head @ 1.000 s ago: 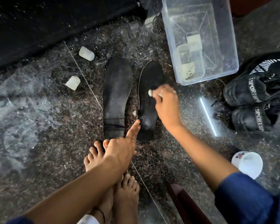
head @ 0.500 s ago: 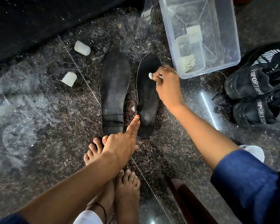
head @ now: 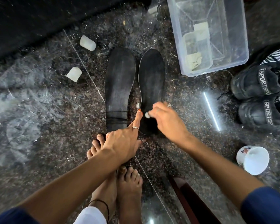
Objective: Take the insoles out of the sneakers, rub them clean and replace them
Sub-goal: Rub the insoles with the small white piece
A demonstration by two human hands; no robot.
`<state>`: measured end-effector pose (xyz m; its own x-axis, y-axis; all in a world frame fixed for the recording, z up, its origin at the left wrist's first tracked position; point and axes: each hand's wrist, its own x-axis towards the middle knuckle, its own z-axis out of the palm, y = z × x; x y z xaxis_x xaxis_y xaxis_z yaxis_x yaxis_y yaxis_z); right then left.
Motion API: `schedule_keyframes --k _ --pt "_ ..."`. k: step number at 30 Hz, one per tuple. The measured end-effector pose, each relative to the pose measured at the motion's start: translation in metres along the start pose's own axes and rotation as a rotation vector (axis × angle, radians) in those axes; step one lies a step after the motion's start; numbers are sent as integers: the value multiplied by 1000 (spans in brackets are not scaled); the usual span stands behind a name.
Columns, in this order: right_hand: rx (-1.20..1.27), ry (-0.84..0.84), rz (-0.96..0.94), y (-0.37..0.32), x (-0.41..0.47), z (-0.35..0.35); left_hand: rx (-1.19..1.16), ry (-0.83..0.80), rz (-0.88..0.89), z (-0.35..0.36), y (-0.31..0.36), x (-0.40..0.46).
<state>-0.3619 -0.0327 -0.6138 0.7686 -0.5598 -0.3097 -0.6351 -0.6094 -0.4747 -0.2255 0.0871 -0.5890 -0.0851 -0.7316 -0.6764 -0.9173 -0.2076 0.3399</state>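
Black insole point(head: 152, 81) heel under right hand point(head: 168, 120)

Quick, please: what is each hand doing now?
Left hand: index finger pressing the right insole, holding nothing.
Right hand: closed on a small white eraser.

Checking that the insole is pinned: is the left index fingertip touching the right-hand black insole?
Touching. In the head view the left hand stretches its index fingertip onto the inner edge of the right-hand black insole, with no gap visible.
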Motion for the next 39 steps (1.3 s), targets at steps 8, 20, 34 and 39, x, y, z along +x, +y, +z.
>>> schedule_keyframes --k 8,20,34,39 --pt "104 194 142 -10 15 -5 -109 14 -34 -2 -2 2" --pt "34 144 82 -14 29 -13 -110 12 -52 -13 0 3" --pt "115 142 192 -7 38 -12 205 123 -43 -51 -8 24" --pt "169 150 235 -8 38 -12 235 60 -45 -53 -7 32"
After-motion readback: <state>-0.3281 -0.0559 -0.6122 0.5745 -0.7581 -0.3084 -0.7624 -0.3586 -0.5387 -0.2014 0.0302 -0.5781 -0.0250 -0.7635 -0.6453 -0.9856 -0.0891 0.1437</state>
